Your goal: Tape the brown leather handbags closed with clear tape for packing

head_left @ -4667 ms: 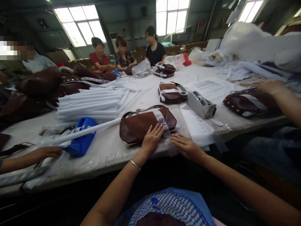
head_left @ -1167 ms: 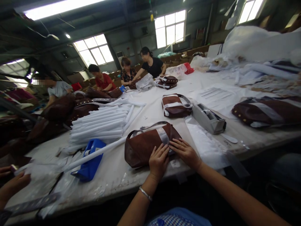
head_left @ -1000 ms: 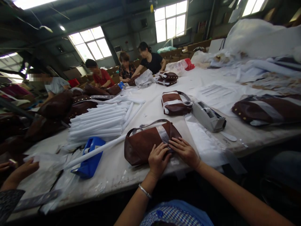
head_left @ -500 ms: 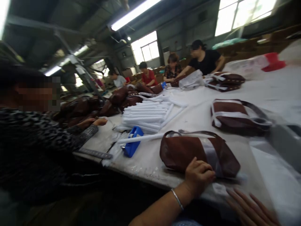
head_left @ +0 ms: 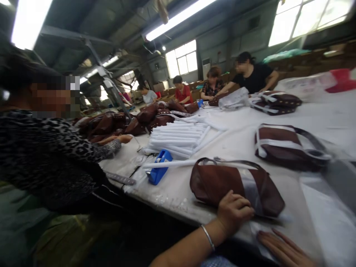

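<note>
A brown handbag (head_left: 214,183) with a pale band round its body and a strap lies on the table's near edge. My left hand (head_left: 235,210), with a silver bangle at its wrist, is closed against the bag's near lower edge, fingers curled and thumb on the brown side. To the right, my right hand (head_left: 282,247) lies low and flat, its fingers stretched out over a small clear plastic piece (head_left: 257,230) by the table edge. A white roll (head_left: 169,164) runs from behind the bag across a blue tape dispenser (head_left: 160,168).
White rolls (head_left: 178,137) are stacked mid-table. Another wrapped brown bag (head_left: 280,146) lies at right, near a grey box (head_left: 342,181); more bags (head_left: 275,102) lie beyond. A co-worker (head_left: 55,148) stands at left, and several people sit along the far side.
My right hand has moved left, closer to the bag. My left hand stays at the bag's edge. The view has turned slightly left, and the left co-worker's arm shows more clearly.
</note>
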A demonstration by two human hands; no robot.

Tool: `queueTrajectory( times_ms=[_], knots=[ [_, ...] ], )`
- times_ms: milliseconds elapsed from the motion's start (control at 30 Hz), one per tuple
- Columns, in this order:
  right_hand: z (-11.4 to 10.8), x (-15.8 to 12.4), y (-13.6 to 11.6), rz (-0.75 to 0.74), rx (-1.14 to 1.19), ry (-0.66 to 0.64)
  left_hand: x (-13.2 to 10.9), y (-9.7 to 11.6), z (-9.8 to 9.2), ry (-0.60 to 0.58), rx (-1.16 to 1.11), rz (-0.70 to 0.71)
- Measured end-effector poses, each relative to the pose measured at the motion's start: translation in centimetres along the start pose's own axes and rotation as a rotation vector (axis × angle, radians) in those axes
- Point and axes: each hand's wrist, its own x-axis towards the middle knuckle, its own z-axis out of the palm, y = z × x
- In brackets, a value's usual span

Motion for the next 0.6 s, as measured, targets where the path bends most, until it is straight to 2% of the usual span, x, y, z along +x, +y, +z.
queueTrajectory(
  times_ms=[33,133,233,400,600],
  knots=[
    [-0.8,0.6,-0.7,0.007,0.030,0.017,0.2,0.3,-0.4,0.008,-0.011,-0.025],
    [-2.3,2.5,-2.6,0.120,0.132,-0.050,0.6,0.6,-1.2,-0.008,-0.052,-0.062],
    [-3.0,3.8,-3.0,0.171,0.171,-0.068,0.7,0.4,-1.0,-0.015,-0.146,-0.084],
    [-4.0,6.0,-1.9,0.164,0.141,-0.083,0.4,0.4,-0.9,-0.001,-0.162,-0.074],
    [-3.9,9.9,1.2,0.224,0.052,-0.045,0.5,0.5,-1.2,0.008,-0.141,-0.066]
  ],
)
